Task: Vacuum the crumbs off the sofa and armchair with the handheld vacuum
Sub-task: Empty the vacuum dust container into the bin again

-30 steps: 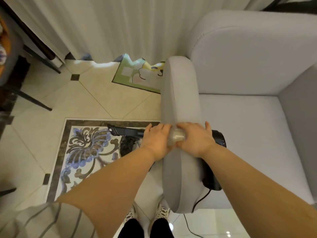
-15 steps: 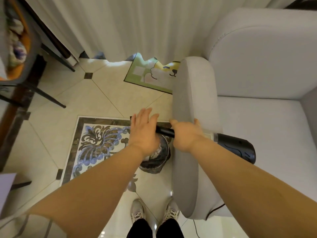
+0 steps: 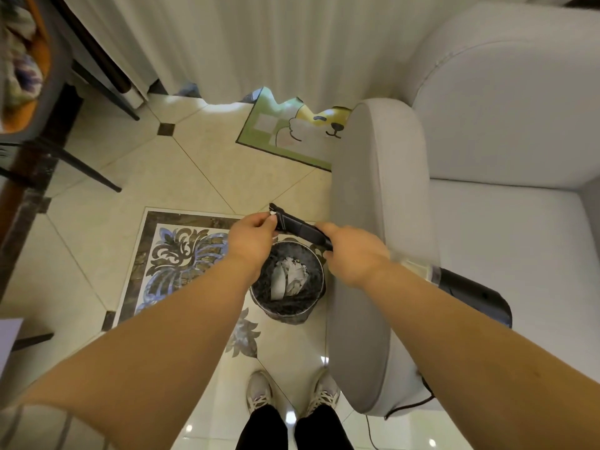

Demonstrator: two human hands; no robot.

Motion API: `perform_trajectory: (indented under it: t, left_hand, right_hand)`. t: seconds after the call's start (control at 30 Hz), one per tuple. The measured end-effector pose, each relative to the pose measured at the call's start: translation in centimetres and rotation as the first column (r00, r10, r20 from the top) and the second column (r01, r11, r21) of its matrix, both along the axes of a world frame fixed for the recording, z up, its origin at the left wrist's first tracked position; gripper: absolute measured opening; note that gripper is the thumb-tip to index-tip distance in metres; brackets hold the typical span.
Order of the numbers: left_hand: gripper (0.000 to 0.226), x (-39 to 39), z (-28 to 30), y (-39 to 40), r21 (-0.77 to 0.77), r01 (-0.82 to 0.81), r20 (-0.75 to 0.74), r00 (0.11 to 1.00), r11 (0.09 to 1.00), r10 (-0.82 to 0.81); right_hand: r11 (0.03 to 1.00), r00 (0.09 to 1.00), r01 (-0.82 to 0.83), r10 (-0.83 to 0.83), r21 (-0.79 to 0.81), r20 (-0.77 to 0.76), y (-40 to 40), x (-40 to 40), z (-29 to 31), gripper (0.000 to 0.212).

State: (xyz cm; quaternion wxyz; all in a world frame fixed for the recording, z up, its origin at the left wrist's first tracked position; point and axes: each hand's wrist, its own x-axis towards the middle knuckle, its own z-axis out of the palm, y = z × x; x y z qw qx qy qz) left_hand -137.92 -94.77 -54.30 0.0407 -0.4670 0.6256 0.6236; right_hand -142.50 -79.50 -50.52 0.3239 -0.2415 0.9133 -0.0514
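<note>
Head view: the handheld vacuum (image 3: 467, 289) lies across the grey armchair (image 3: 506, 203) armrest, its black body behind the right wrist over the seat side and its black crevice nozzle (image 3: 297, 226) reaching out past the armrest. The right hand (image 3: 352, 254) is wrapped around the vacuum where the nozzle joins the clear section. The left hand (image 3: 251, 237) pinches the nozzle tip, with a small white scrap (image 3: 272, 216) at its fingertips. Directly below and between both hands stands a dark waste bin (image 3: 287, 282) containing crumpled white paper. Beneath it is glossy cream tile floor (image 3: 181, 177) with a blue floral inlay panel (image 3: 177, 254) under the left forearm. Beyond the hands, a dog-print mat (image 3: 292, 131) lies at the foot of white curtains (image 3: 259, 40). A black cord (image 3: 412, 404) trails under the armchair near the right elbow.
</note>
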Motion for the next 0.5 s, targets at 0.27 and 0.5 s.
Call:
perform_trajectory:
  t: [0.27,0.5]
  left_hand:
    - [0.022,-0.4,-0.9,-0.6,-0.110,0.002,-0.017,1.000,0.994,-0.004]
    - [0.011,0.7,-2.8,-2.0,-0.013,-0.095,0.075,0.993,0.995,0.096]
  right_hand:
    - [0.996,0.998,0.051,-0.048,-0.069,0.043,0.2,-0.5,-0.2,0.052]
    - [1.000,0.999,0.021,-0.022,0.008,0.031,1.1,-1.2,-0.2,0.052]
